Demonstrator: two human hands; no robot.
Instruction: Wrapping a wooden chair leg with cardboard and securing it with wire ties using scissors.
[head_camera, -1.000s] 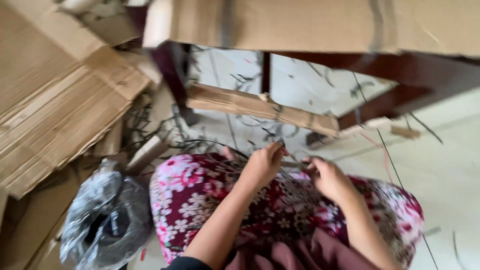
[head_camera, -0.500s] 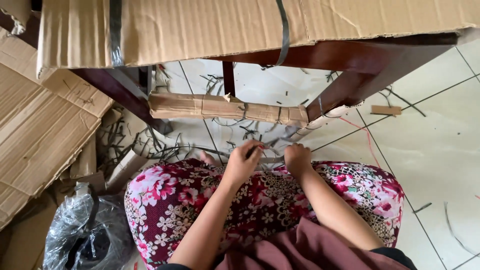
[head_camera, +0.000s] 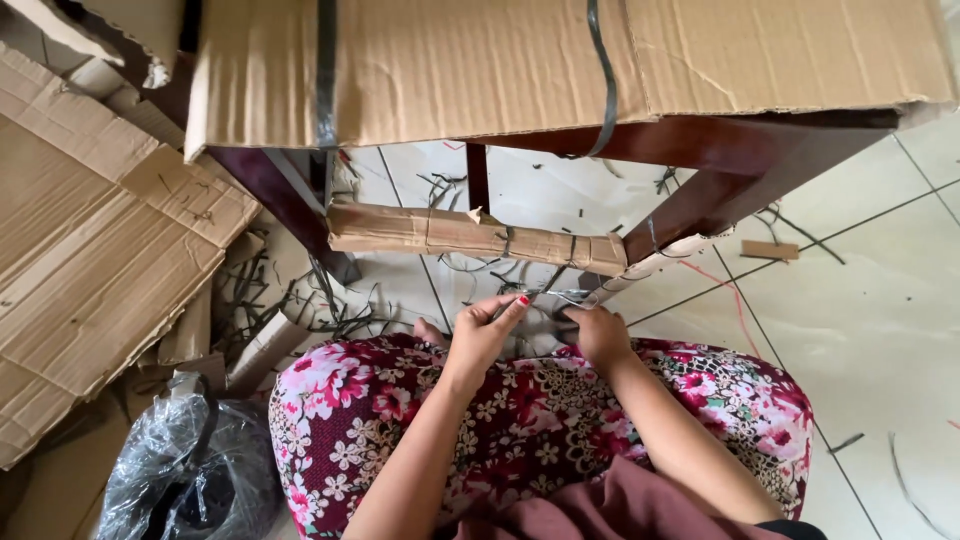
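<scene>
The thin grey strap (head_camera: 560, 296) between the fingers at frame centre is too blurred to tell; the brown cardboard-wrapped tabletop (head_camera: 480, 70) runs off the upper edge.

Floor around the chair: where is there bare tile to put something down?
Bare tile lies right of the wooden leg, past the floral lap. Crowded: strap scraps and flattened cardboard on the left, black bag at lower left.

My arms are bare to above the elbow. Left hand (head_camera: 480, 335): red polish on the nail. Right hand (head_camera: 600, 335): no rings seen. I wear a dark maroon floral skirt (head_camera: 520, 420) with pink and cream flowers, and a plain maroon top (head_camera: 610, 505).
</scene>
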